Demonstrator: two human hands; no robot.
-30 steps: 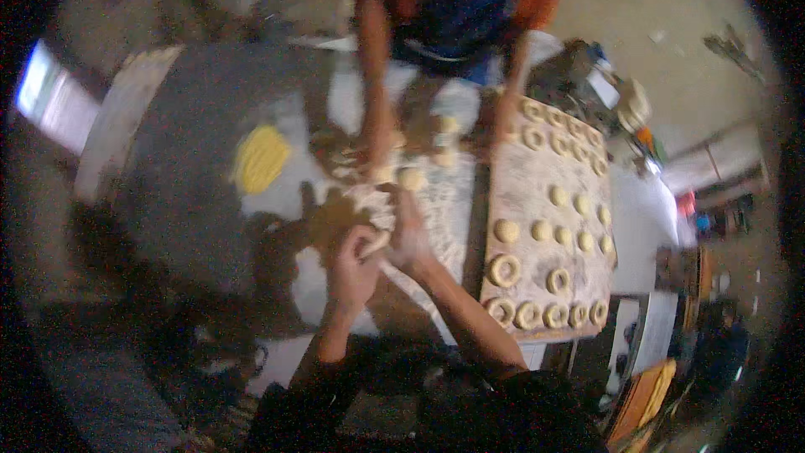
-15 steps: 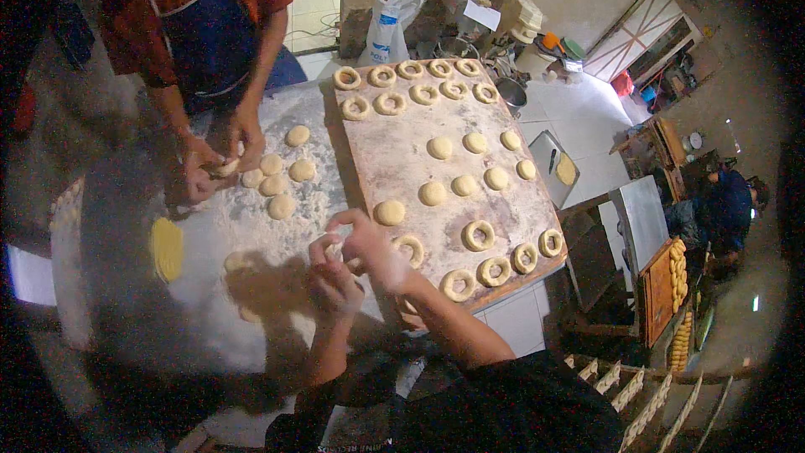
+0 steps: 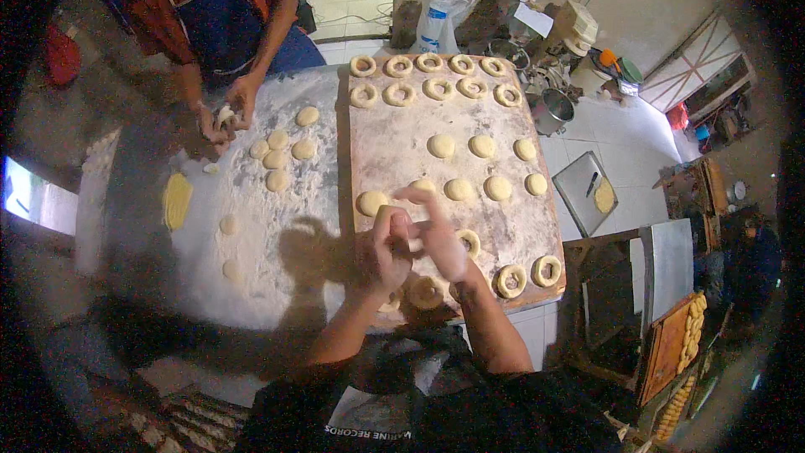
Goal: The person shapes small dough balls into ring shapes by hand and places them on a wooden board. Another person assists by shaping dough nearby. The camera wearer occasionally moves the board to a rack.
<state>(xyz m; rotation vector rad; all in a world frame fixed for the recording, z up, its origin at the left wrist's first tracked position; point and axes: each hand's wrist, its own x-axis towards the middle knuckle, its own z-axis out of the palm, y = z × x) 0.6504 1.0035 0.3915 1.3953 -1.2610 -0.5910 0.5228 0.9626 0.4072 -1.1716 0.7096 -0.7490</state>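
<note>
My left hand point(image 3: 388, 250) and my right hand point(image 3: 444, 247) are brought together above the near part of a floured wooden board point(image 3: 394, 132). The left fingers curl into a fist against the curved fingers of the right. Whatever lies between them is hidden. Just beyond my hands sit flattened dough balls, among them a dough ball point(image 3: 374, 203) by the left hand and a dough ball point(image 3: 459, 190) farther right. Partly covered by my right hand is a dough ring point(image 3: 467, 243). More rings lie along the board's near edge, such as a dough ring point(image 3: 511, 281).
Two rows of dough rings point(image 3: 400, 95) fill the board's far end. On the floured metal table point(image 3: 323, 193) to the left lie several dough balls point(image 3: 277, 159) and a yellow slab point(image 3: 177, 201). Across it a co-worker point(image 3: 226, 25) handles dough. A metal tray point(image 3: 579, 197) lies right of the board.
My joined hands have moved right, from the board's left edge to over its near part. The view has shifted too. The co-worker's hands have lifted slightly with the dough.
</note>
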